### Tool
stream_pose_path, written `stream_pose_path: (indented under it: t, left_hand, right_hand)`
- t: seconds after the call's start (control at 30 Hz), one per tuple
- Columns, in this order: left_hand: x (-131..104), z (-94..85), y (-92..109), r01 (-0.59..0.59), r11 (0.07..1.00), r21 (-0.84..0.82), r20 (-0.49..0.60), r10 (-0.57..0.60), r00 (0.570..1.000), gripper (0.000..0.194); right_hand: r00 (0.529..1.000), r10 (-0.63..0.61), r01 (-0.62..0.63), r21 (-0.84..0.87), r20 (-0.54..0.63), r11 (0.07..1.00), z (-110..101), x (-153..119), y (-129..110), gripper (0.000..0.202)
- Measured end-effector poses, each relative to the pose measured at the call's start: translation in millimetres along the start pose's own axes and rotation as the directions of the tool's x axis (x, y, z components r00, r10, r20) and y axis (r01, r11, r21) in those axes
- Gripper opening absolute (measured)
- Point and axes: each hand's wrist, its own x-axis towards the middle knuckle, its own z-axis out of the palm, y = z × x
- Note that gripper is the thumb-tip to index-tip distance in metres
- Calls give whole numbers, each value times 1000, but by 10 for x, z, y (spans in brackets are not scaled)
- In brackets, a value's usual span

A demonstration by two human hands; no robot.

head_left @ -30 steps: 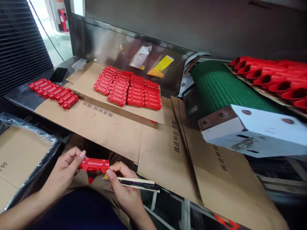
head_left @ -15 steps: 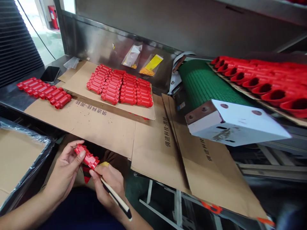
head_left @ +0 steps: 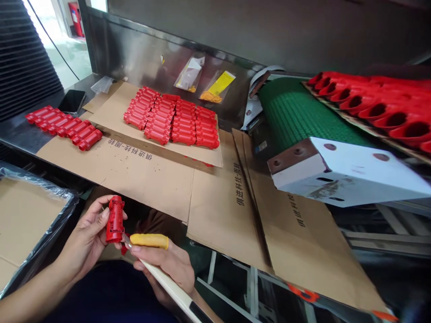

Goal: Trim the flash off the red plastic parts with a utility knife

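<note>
Trimming is going on low in the view, over the person's lap: the left hand (head_left: 89, 235) is pinching a red plastic part (head_left: 115, 220) between thumb and fingers, while the right hand (head_left: 168, 264) is closing around a slim white cutter (head_left: 168, 287), its yellow-capped forefinger (head_left: 149, 241) guiding the tip against the part's lower end. Doing this well probably means keeping the part pinched firmly, working in short, shallow strokes and keeping the left fingers off the blade's path. The part is standing nearly upright, its long axis running top to bottom, lower end facing the blade. Farther off, cardboard sheets (head_left: 141, 175) are carrying rows of red parts (head_left: 173, 119); beyond them a green belt (head_left: 292, 112) is lying to the right.
</note>
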Motion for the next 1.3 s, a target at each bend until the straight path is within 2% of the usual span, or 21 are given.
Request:
stream_pose_path:
  t: [0.3, 0.8, 0.87, 0.93, 1.07, 1.13, 1.3]
  left_hand:
    - [-23, -40, 3, 3, 1000, -14, 59, -3, 998, 41]
    - [-22, -35, 20, 1, 999, -33, 38, 1, 999, 44]
    - [-5, -18, 42, 40, 998, -44, 26, -38, 999, 49]
    - [20, 7, 68, 137, 990, -42, 29, -136, 990, 53]
    - [69, 55, 92, 357, 933, -40, 105, -351, 930, 57]
    - [79, 65, 85, 395, 917, -60, 140, -384, 912, 56]
    - [83, 43, 53, 417, 906, -80, 155, -401, 903, 54]
  right_hand:
    - [1000, 11, -11, 31, 6, 999, 39, -9, 45, 32]
    - [1000, 11, -11, 10, 2, 1000, 28, -18, 33, 30]
    - [1000, 2, -2, 36, 2, 999, 23, -6, 36, 27]
    - [1000, -11, 9, 58, 27, 998, 19, 22, 38, 23]
    - [992, -67, 59, 72, 107, 996, 24, 93, 42, 26]
    - [988, -96, 87, 78, 118, 993, 34, 112, 47, 29]
    - [982, -110, 100, 68, 154, 993, 53, 99, 52, 30]
